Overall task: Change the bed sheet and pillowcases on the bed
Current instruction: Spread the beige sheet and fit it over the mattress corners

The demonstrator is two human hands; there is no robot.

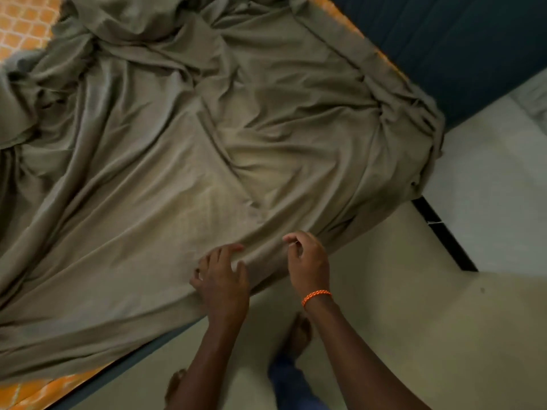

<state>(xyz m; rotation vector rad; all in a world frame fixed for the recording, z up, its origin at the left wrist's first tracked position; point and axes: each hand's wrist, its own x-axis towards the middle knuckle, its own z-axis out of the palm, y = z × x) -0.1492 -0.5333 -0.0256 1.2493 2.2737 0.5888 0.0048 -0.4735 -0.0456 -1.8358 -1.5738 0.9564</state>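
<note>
An olive-grey bed sheet (183,149) lies crumpled over most of the bed, with deep folds across it. Orange patterned mattress fabric (23,22) shows bare at the top left and at the bottom left corner. My left hand (222,279) rests on the sheet at the bed's near edge, fingers spread and pressing into a fold. My right hand (307,261), with an orange band at the wrist, hovers just right of it, thumb and forefinger curled over the sheet's edge. Whether it pinches the cloth I cannot tell.
A dark blue headboard or wall panel (458,48) runs along the bed's far right side. Pale floor tiles (414,335) lie below me, with my bare feet (299,332) on them. A black strip (444,235) crosses the floor at the right.
</note>
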